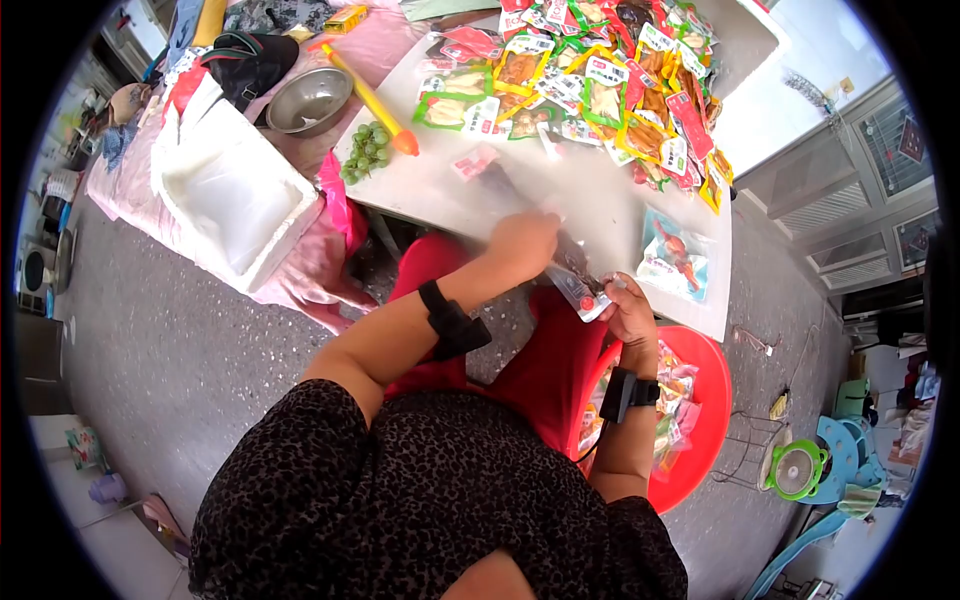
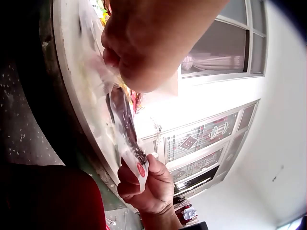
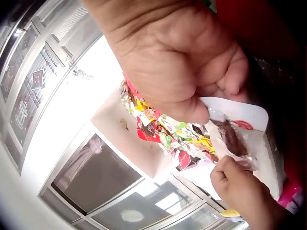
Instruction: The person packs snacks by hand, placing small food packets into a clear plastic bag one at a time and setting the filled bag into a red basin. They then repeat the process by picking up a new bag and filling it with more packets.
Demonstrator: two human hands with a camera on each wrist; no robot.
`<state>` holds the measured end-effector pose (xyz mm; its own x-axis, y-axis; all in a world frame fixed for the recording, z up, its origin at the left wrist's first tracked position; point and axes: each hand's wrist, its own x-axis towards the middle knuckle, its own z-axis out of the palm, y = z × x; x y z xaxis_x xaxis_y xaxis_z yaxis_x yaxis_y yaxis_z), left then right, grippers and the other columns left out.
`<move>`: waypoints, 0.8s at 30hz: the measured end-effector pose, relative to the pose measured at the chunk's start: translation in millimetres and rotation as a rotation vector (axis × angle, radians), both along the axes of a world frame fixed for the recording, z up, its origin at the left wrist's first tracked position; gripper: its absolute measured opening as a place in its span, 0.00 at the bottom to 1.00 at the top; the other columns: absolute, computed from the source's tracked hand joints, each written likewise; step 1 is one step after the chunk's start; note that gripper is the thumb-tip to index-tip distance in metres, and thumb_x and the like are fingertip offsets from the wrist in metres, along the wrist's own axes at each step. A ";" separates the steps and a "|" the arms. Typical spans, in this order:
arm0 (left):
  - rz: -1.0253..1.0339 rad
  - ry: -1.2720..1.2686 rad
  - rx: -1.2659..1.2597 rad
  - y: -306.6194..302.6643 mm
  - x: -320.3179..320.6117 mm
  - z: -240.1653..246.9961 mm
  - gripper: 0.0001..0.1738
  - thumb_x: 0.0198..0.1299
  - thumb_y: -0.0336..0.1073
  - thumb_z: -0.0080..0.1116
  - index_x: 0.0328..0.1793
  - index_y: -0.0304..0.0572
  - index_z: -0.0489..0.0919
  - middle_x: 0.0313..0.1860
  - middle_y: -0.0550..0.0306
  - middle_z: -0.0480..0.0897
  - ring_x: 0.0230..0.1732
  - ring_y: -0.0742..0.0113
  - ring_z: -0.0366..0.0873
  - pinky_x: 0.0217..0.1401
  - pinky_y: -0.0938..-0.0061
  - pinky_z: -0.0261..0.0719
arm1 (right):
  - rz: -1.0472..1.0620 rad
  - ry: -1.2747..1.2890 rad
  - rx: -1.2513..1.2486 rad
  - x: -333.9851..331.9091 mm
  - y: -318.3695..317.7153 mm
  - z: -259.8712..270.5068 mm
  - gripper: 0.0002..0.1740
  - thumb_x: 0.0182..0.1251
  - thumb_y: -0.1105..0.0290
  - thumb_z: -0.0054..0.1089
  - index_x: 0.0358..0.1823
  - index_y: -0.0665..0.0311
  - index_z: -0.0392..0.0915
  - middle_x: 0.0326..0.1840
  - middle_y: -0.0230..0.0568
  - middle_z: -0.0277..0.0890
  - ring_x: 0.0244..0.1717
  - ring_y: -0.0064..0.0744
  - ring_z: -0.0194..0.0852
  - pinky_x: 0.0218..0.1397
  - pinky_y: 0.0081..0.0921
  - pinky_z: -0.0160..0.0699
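Note:
A clear plastic pouch (image 1: pixel 574 280) with dark brown contents and a red round mark stretches between the two hands, over the table's front edge. My right hand (image 1: pixel 630 308) pinches the end with the red mark between thumb and fingers, as the left wrist view shows. Farther up, my left hand (image 1: pixel 525 245) grips the pouch with curled fingers; it is blurred in the head view. Its fingers also show on the pouch (image 3: pixel 230 139) in the right wrist view. Beyond the left hand, a blurred clear piece with a pinkish end (image 1: pixel 476 163) lies over the tabletop.
A heap of colourful food packets (image 1: pixel 600 85) covers the back of the white table (image 1: pixel 400 190). Grapes (image 1: pixel 366 152), a yellow-orange stick (image 1: pixel 370 100) and a blue-white packet (image 1: pixel 675 255) lie around it. A foam box (image 1: pixel 235 195), metal bowl (image 1: pixel 310 101) and red basin (image 1: pixel 712 400) stand nearby.

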<state>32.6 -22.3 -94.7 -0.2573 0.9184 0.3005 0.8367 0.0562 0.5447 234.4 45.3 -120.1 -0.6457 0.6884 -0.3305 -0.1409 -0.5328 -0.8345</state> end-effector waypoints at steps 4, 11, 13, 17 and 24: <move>-0.037 0.004 0.081 -3.5 -1.0 -3.0 0.05 0.48 0.34 0.44 0.27 0.41 0.69 0.24 0.49 0.72 0.28 0.49 0.70 0.30 0.58 0.66 | 0.053 0.008 -0.006 4.0 3.8 -0.1 0.07 0.54 0.74 0.47 0.35 0.66 0.68 0.20 0.34 0.69 0.15 0.23 0.65 0.17 0.16 0.65; -0.111 0.049 0.220 -10.0 6.0 -14.6 0.04 0.44 0.32 0.47 0.23 0.41 0.67 0.22 0.51 0.70 0.26 0.50 0.69 0.26 0.59 0.66 | 0.182 0.067 -0.020 -22.9 14.4 -9.3 0.07 0.56 0.71 0.48 0.35 0.64 0.69 0.24 0.32 0.69 0.20 0.21 0.67 0.20 0.15 0.65; -0.114 0.062 0.183 -10.9 7.9 -14.8 0.03 0.43 0.32 0.48 0.24 0.42 0.67 0.22 0.51 0.70 0.26 0.50 0.69 0.25 0.59 0.66 | 0.265 0.054 0.034 -38.9 16.2 -5.7 0.08 0.57 0.69 0.49 0.36 0.62 0.68 0.26 0.30 0.69 0.22 0.20 0.67 0.21 0.14 0.66; -0.094 0.005 0.259 -14.8 14.4 -13.8 0.03 0.44 0.32 0.48 0.26 0.42 0.69 0.21 0.52 0.70 0.25 0.50 0.69 0.25 0.59 0.66 | 0.293 -0.078 0.080 -70.1 17.2 -0.9 0.08 0.57 0.67 0.50 0.34 0.62 0.68 0.24 0.30 0.68 0.19 0.18 0.65 0.17 0.11 0.62; -0.072 -0.016 0.265 -18.7 8.2 -18.0 0.04 0.45 0.33 0.47 0.27 0.42 0.69 0.21 0.51 0.70 0.24 0.50 0.70 0.24 0.59 0.66 | 0.089 -0.439 0.314 -84.4 6.9 15.8 0.05 0.54 0.70 0.50 0.29 0.64 0.67 0.19 0.31 0.67 0.14 0.16 0.62 0.13 0.09 0.60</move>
